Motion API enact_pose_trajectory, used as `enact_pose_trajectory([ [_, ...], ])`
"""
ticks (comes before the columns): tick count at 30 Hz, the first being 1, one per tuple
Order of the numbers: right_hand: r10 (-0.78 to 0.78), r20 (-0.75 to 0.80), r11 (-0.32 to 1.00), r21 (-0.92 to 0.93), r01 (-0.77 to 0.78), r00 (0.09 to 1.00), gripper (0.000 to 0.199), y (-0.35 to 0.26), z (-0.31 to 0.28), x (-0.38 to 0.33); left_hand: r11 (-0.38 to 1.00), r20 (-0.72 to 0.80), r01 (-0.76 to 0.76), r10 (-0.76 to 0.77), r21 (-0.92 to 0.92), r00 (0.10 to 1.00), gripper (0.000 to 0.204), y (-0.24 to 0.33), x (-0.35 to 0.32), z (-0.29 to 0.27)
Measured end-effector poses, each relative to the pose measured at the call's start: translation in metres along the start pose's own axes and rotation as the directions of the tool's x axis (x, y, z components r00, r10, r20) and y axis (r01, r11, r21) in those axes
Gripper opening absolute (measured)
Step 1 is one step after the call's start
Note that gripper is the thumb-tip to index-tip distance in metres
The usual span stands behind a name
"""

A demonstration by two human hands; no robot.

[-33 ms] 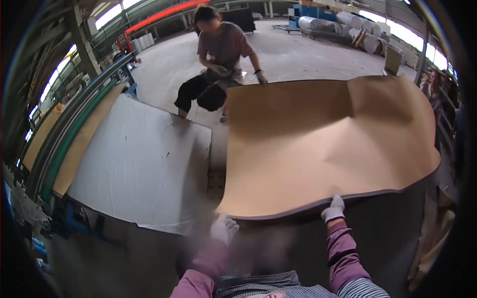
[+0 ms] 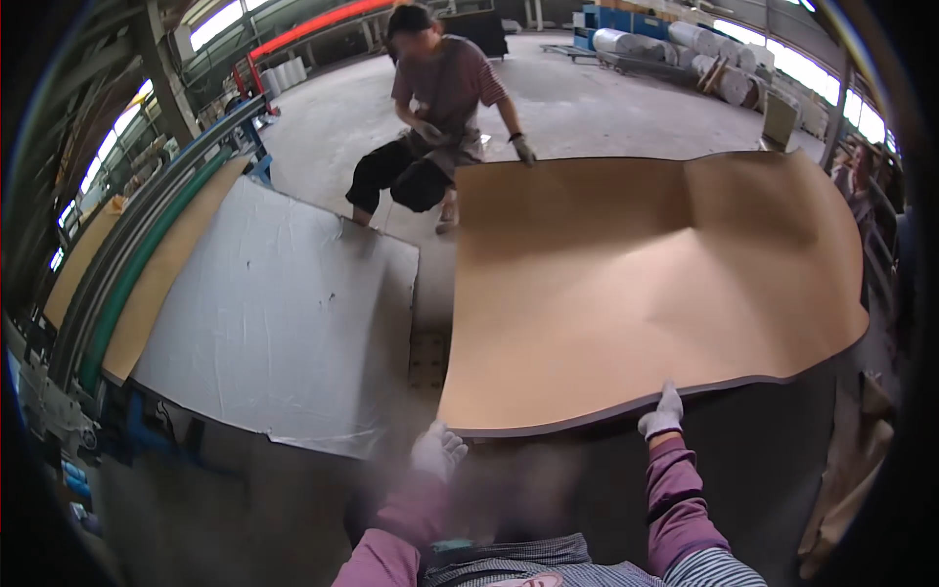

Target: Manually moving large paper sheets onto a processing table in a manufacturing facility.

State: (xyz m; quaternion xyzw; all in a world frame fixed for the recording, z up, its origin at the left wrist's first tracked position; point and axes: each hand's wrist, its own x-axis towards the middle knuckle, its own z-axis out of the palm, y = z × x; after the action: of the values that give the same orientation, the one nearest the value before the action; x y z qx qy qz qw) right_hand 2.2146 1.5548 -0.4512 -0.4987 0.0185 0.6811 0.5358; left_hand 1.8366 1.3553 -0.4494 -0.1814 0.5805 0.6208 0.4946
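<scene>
A large sheet (image 2: 587, 293), tan-brown on top with a dark grey edge, is held up and sags in waves in front of me. My left hand (image 2: 439, 452), in a white glove, has its fingers closed on the near left corner of the sheet. Farther right along the near edge, my right hand (image 2: 662, 413), gloved too, grips the border with the thumb on top. Across from me, a co-worker's gloved hand (image 2: 524, 149) is at the far edge near the left corner.
A white-topped board (image 2: 284, 313) lies to the left, beside a machine with a green roller (image 2: 147, 264). The co-worker (image 2: 440, 108) is bent low beyond the sheet. Wrapped rolls (image 2: 694, 41) are stacked at the far right. Crumpled brown sheeting (image 2: 856, 460) hangs at the right edge.
The tan sheet's left edge has shifted slightly right, away from the white-topped board. The co-worker's hand has shifted slightly right too. Both my hands keep their grip.
</scene>
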Motion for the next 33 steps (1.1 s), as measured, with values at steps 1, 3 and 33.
enact_pose_trajectory([
  [1,-0.097,-0.034,0.989,0.107,0.100,0.995,0.040,0.004,-0.015,0.021,1.000,-0.003,0.019,-0.019,-0.007,1.000,0.022,-0.002,-0.008,0.004],
  [3,0.079,-0.127,0.988,-0.125,-0.095,0.989,0.030,0.076,-0.009,0.008,0.996,0.105,0.025,-0.033,0.080,0.994,0.015,0.006,-0.007,-0.012],
  [33,0.885,0.282,-0.462,0.637,0.617,0.371,0.046,0.367,0.204,-0.017,0.829,-0.737,-0.552,0.429,0.090,0.523,0.101,0.226,0.077,-0.371],
])
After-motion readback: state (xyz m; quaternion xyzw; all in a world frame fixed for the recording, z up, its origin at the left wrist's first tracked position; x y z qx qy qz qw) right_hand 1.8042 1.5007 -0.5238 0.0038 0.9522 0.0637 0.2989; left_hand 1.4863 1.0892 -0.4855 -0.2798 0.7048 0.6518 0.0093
